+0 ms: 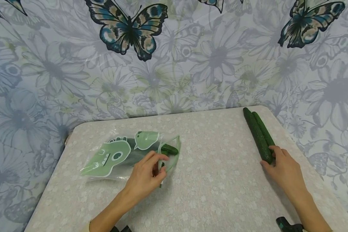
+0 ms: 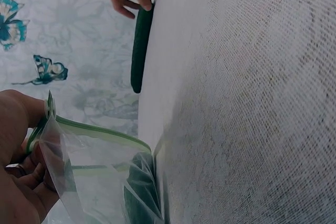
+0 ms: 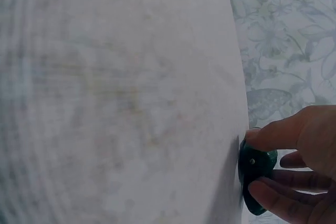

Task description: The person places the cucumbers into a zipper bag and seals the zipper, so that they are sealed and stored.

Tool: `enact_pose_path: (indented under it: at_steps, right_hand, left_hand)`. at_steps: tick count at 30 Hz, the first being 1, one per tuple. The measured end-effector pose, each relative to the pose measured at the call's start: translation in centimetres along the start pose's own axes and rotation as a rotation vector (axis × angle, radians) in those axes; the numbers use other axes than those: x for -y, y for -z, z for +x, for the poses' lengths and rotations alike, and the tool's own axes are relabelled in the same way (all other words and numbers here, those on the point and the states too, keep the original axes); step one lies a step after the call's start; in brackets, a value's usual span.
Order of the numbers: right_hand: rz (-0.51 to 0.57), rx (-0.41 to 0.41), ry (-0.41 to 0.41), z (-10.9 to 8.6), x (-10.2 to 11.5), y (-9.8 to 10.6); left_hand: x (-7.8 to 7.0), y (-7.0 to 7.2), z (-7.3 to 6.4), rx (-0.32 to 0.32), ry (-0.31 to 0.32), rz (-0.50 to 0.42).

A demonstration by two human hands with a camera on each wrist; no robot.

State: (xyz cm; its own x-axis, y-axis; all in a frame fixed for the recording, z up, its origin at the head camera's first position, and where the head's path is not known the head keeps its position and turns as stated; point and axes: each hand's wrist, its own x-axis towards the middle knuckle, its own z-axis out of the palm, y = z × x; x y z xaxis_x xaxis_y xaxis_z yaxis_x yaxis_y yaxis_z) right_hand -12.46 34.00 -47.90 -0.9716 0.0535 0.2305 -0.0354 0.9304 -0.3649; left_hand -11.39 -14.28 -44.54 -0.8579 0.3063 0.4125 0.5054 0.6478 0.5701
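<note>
A pale table before a wall of flowers and butterflies.
The wall (image 1: 179,82) is whitish grey, printed with large grey daisies (image 1: 218,58), touches of green leaf, and bold butterflies (image 1: 130,30) in teal, black and cream; the print runs on past both sides of the table (image 1: 211,135). The tabletop has rounded far corners and a beige surface with small white flowers. Light falls softly, bluer along the wall's left side; both wrist views look dimmer and greyer.

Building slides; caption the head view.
Left hand holds dinosaur-print zip bag containing cucumber; right hand grips two cucumbers on table.
</note>
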Motion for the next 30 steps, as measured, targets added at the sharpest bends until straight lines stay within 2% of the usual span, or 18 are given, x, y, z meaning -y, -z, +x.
enact_pose_path:
  at_steps: [3,9,16,19,24,30]
  right_hand:
    - [-0.022,-0.026,0.014,0.0,0.1,-0.1]
    - [-0.077,-0.004,0.009,0.6,0.6,-0.1]
    - [-0.065,0.01,-0.016,0.9,0.5,-0.1]
    - [-0.014,-0.018,-0.029,0.7,0.3,-0.1]
    - [0.139,-0.11,-0.083,0.9,-0.2,-0.2]
    - [0.363,-0.148,-0.236,1.4,-0.6,0.3]
  left_hand:
    - [0.0,0.0,0.0,-0.002,0.007,-0.005]
    - [0.1,-0.1,-0.1,-0.013,0.008,-0.01]
    - [0.2,-0.1,-0.2,-0.021,0.0,-0.01]
    - [0.2,0.0,-0.2,-0.017,0.002,-0.014]
    - [0.2,0.0,-0.2,-0.008,0.012,-0.022]
    - [0.2,0.0,-0.2,-0.012,0.012,-0.021]
